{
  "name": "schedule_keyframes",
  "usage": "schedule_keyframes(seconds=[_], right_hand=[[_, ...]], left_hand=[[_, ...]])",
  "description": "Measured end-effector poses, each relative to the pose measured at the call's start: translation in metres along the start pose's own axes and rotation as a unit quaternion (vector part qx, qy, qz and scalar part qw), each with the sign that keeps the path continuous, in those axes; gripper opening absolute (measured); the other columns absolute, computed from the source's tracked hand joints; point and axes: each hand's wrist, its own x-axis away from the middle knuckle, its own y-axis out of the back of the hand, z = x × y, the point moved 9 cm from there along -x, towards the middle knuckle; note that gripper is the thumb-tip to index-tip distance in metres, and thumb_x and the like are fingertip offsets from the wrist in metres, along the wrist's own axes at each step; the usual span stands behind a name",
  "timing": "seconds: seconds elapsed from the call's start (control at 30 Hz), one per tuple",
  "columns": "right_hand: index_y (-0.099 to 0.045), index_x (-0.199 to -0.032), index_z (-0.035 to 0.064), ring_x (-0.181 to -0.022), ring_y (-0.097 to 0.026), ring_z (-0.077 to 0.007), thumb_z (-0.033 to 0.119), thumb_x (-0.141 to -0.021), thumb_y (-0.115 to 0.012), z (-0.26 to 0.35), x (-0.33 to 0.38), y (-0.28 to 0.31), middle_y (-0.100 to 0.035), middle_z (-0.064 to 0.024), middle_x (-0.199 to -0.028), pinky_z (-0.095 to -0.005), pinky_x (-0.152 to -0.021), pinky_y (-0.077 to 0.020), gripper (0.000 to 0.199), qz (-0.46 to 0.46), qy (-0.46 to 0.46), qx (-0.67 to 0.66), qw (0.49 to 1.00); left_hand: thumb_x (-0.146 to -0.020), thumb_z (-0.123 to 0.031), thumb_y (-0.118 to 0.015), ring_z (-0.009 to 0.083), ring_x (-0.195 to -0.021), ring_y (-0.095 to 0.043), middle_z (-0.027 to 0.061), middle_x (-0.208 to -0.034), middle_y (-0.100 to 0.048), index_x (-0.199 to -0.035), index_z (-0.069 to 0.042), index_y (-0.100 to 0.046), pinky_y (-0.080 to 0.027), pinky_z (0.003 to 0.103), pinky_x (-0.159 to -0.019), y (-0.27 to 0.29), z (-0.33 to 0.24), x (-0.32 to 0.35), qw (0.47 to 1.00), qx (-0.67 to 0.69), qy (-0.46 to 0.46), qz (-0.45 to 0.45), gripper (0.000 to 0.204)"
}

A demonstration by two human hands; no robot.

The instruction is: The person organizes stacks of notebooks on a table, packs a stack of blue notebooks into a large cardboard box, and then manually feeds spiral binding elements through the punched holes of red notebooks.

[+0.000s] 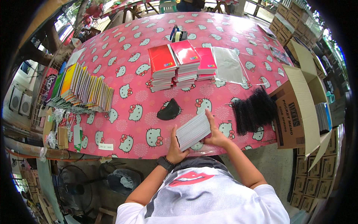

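Close to my body, at the table's near edge, I hold a thick stack of white punched paper (193,130), tilted with its long side rising to the right. My left hand (174,148) grips its lower left end, thumb along the side. At the opposite end my right hand (217,133) presses against it with the fingers along its edge. Just beyond the stack lies a black curved piece (168,109). To the right of my right hand is a heap of black spiral binding coils (255,111). Piles of red and pink-covered notebook sheets (182,63) stand farther off.
Spiral notebooks (85,89) stand in a row at the left. An open cardboard box (292,112) is at the right edge. Clear plastic sheets (228,65) lie beside the piles, with a tape dispenser (180,36) behind. A fan (74,186) stands below the table's left side.
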Motion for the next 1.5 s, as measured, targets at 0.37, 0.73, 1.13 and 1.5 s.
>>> schedule_keyframes(seconds=[0.37,0.73,1.13,1.5], right_hand=[[-0.002,-0.145,0.0095,-0.137,-0.013,-0.0247,0.018,-0.069,-0.071,0.013,0.014,0.001,-0.014,-0.0164,-0.148,-0.0343,-0.109,-0.0154,0.103,0.031,-0.012,-0.069,0.997],[-0.012,-0.144,0.0055,-0.136,-0.016,-0.0253,0.025,-0.080,-0.065,0.001,0.016,-0.004,-0.019,-0.0173,-0.147,-0.0350,-0.109,-0.0148,0.086,-0.010,-0.039,-0.142,0.989],[-0.012,-0.143,0.0047,-0.135,-0.022,-0.0281,0.022,-0.057,-0.083,0.004,0.016,0.009,-0.022,-0.0157,-0.146,-0.0398,-0.108,-0.0196,0.112,0.005,0.079,0.045,0.996],[-0.025,-0.138,0.0099,-0.123,-0.038,-0.0274,0.018,-0.060,-0.076,0.119,-0.011,-0.049,-0.042,-0.0108,-0.126,-0.0572,-0.099,-0.0249,0.094,-0.014,0.150,0.580,0.801]], left_hand=[[-0.054,-0.015,-0.079,0.0426,-0.131,-0.019,0.0250,-0.141,-0.017,-0.141,-0.004,-0.015,-0.020,0.048,-0.107,0.007,-0.011,-0.004,0.989,-0.127,-0.068,0.016,0.108],[-0.059,-0.044,-0.074,0.0401,-0.137,-0.001,0.0224,-0.149,-0.002,-0.145,-0.009,-0.008,-0.002,0.060,-0.105,-0.021,-0.048,-0.022,0.860,-0.484,-0.023,0.158,0.113],[-0.054,-0.024,-0.079,0.0323,-0.104,-0.046,0.0143,-0.115,-0.044,-0.128,-0.003,-0.034,-0.029,0.045,-0.102,-0.021,-0.061,-0.051,0.908,-0.397,-0.071,0.117,0.089],[-0.060,-0.023,-0.083,0.0351,-0.118,-0.041,0.0206,-0.128,-0.037,-0.133,-0.001,-0.016,-0.035,0.042,-0.097,-0.011,-0.009,-0.042,0.994,-0.038,-0.092,0.045,0.102]])
